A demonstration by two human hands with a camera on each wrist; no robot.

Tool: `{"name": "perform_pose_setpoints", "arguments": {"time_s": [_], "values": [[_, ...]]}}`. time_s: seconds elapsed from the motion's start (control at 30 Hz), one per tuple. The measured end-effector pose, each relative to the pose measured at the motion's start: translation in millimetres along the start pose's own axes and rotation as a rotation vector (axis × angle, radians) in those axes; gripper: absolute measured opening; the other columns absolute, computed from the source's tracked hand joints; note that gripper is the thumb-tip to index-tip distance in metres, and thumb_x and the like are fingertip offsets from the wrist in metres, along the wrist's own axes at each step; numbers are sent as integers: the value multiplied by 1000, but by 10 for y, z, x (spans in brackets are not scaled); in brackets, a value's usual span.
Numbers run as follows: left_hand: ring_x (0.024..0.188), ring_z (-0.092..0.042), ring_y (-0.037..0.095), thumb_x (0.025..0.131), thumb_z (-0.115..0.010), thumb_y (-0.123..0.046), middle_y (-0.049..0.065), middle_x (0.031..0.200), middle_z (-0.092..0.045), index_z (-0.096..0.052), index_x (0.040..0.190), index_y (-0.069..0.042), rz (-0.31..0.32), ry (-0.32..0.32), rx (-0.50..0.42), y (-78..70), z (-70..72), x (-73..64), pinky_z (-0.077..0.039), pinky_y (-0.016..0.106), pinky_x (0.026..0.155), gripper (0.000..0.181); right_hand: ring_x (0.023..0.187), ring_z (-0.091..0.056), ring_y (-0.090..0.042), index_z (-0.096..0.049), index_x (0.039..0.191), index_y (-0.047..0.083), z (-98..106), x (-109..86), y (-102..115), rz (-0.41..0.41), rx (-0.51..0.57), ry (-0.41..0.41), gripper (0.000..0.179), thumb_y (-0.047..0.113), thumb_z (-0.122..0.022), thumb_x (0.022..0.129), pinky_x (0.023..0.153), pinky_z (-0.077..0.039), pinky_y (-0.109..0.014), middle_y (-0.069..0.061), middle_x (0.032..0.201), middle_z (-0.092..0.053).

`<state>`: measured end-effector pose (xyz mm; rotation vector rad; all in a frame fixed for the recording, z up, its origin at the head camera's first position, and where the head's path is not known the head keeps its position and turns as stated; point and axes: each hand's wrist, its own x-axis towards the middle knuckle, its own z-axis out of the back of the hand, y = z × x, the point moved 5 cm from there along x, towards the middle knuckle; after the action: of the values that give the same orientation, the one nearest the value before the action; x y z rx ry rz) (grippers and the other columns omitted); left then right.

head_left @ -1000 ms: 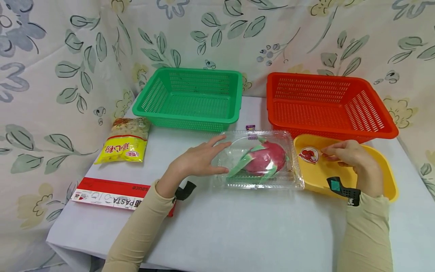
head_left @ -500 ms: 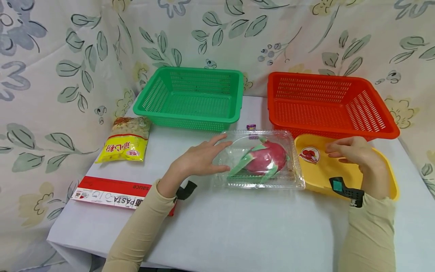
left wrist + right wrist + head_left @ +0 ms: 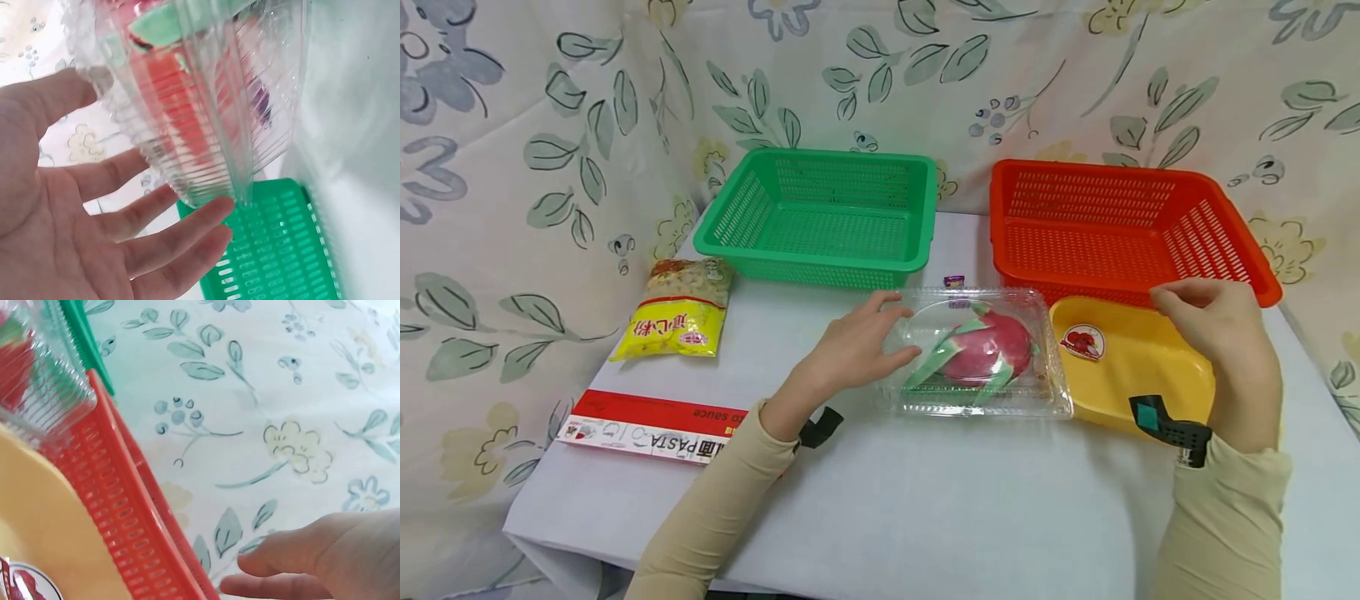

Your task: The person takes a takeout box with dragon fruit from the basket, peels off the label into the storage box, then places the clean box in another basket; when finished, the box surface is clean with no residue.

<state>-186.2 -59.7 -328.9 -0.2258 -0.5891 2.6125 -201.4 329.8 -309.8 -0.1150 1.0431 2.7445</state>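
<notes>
A clear plastic clamshell box with a pink and green dragon fruit inside lies mid-table. At its left end is my left hand, fingers spread and straight; in the left wrist view the fingertips lie against or very near its ribbed side. My right hand hovers over the right part of a yellow tray, near the red basket's front rim. Its fingers are loosely bent, with nothing seen between thumb and finger in the right wrist view. A round sticker with red fruit is in the tray.
Behind stand a green basket and a red basket. At the left lie a yellow bag of pasta and a red and white pasta box, partly under my left forearm. A small purple packet sits behind the clamshell.
My right hand has lifted and moved right, away from the sticker. My left hand has shifted slightly right along the clamshell's end. The clamshell has stayed in place.
</notes>
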Motion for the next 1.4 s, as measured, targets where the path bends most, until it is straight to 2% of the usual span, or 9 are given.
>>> {"name": "perform_pose_setpoints", "arguments": {"time_s": [0.1,0.2,0.4,0.53,0.6,0.8,1.0,1.2,1.4], "values": [[105,-62,30,95,-64,-40,15,151,-32,-50,139,-11,20,-43,-26,-7,-18,4,-54,43,69,54,107,-45,-43,-54,135,-7,20,-29,20,-16,-28,-63,63,45,-45,100,74,-42,-47,-29,126,-53],[98,-62,30,95,-64,-39,21,149,-29,-47,140,-8,41,-85,-56,-9,-37,7,-52,36,60,57,106,-46,-46,-53,136,-6,28,-37,25,-27,-66,-105,64,46,-45,100,70,-43,-47,-32,128,-52],[105,-58,37,95,-61,-41,25,148,-24,-44,141,-7,134,-123,-94,16,-59,8,-53,41,66,60,116,-38,-54,-50,136,-10,17,-18,20,-26,-136,-120,66,45,-45,100,71,-41,-51,-37,134,-47],[75,-62,32,96,-60,-44,28,150,-18,-37,145,-8,205,-92,-135,45,-82,12,-51,40,62,65,115,-39,-54,-50,135,-12,2,-2,17,-20,-155,-117,67,45,-45,100,70,-42,-50,-38,131,-48],[69,-61,30,95,-60,-45,29,150,-18,-33,147,-9,226,-67,-172,54,-109,22,-51,40,63,68,112,-40,-53,-50,135,-13,-1,1,17,-20,-155,-110,68,45,-46,100,67,-43,-47,-38,130,-48],[99,-59,40,94,-58,-46,28,144,-29,-20,153,-19,250,18,-294,58,-218,52,-51,48,79,74,106,-42,-51,-49,135,-14,-1,5,6,-30,-157,-75,70,46,-47,100,65,-43,-44,-38,127,-48],[81,-60,33,95,-58,-40,30,134,-35,-17,152,-22,254,43,-350,86,-220,64,-48,41,67,72,104,-43,-50,-48,136,-14,-5,2,-8,-42,-156,-59,71,47,-46,99,64,-43,-43,-38,126,-48],[66,-56,24,96,-54,-32,31,129,-31,-19,150,-23,250,52,-412,150,-211,95,-46,35,56,65,106,-41,-51,-46,136,-15,-4,1,-6,-37,-161,-52,72,47,-46,100,66,-43,-45,-39,128,-46],[60,-47,21,98,-49,-31,28,128,-25,-19,151,-28,256,40,-462,161,-166,86,-42,33,54,61,107,-42,-53,-44,138,-14,-1,1,-2,-36,-171,-37,73,48,-44,99,67,-44,-48,-40,130,-44]]}}
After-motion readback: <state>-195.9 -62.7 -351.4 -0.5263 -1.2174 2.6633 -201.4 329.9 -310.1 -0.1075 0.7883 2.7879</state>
